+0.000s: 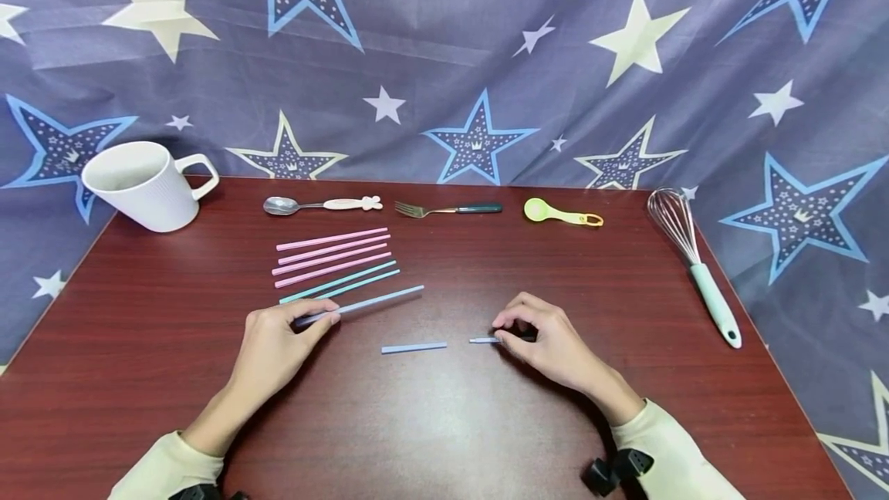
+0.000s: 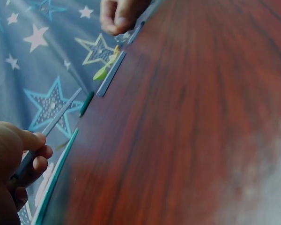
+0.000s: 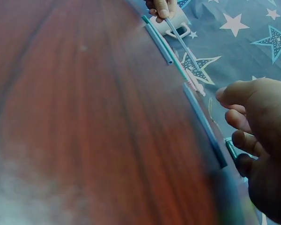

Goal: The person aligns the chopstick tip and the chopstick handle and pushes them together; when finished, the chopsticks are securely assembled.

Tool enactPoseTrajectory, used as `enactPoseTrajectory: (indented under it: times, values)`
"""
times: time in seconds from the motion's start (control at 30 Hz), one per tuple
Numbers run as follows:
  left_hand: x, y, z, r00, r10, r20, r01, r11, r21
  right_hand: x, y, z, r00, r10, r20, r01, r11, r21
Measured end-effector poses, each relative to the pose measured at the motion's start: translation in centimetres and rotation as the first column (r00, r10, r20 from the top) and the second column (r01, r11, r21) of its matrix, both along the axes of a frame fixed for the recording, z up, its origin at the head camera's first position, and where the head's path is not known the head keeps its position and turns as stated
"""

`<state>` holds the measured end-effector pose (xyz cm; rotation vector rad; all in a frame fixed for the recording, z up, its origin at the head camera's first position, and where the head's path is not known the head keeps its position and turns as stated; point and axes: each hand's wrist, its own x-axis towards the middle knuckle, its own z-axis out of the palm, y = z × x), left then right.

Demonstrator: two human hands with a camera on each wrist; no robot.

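My left hand (image 1: 281,346) pinches a long lavender-blue straw (image 1: 382,300) near its left end; the straw slants up to the right above the table. In the left wrist view this straw (image 2: 61,115) sticks out past the thumb and fingers. My right hand (image 1: 549,338) hovers at a short blue straw piece (image 1: 482,340), its fingers loosely bent and partly covering that piece in the head view. From the right wrist, the short piece (image 3: 203,124) lies on the table, apart from the fingertips (image 3: 222,95). Another short blue straw piece (image 1: 414,348) lies between the hands.
Pink straws (image 1: 333,247) and teal straws (image 1: 347,284) lie beyond my left hand. Along the back are a white mug (image 1: 149,191), a spoon (image 1: 347,204), a fork (image 1: 451,209) and a yellow-green measuring spoon (image 1: 556,213). A whisk (image 1: 711,299) lies at right.
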<state>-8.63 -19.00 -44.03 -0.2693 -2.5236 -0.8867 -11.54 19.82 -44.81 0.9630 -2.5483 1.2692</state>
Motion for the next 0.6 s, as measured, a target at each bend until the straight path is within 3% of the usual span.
enactPoseTrajectory:
  times: [0.27, 0.6]
  values:
    - [-0.4, -1.2, -1.0, 0.999, 0.045, -0.028, -0.045, 0.999, -0.027, 0.1, 0.3, -1.2, 0.998, 0.032, -0.055, -0.029, 0.998, 0.051]
    - [-0.7, -1.8, -1.7, 0.999, 0.041, -0.034, -0.042, 0.998, -0.037, 0.2, 0.1, -1.3, 0.999, 0.014, -0.029, -0.01, 0.993, 0.118]
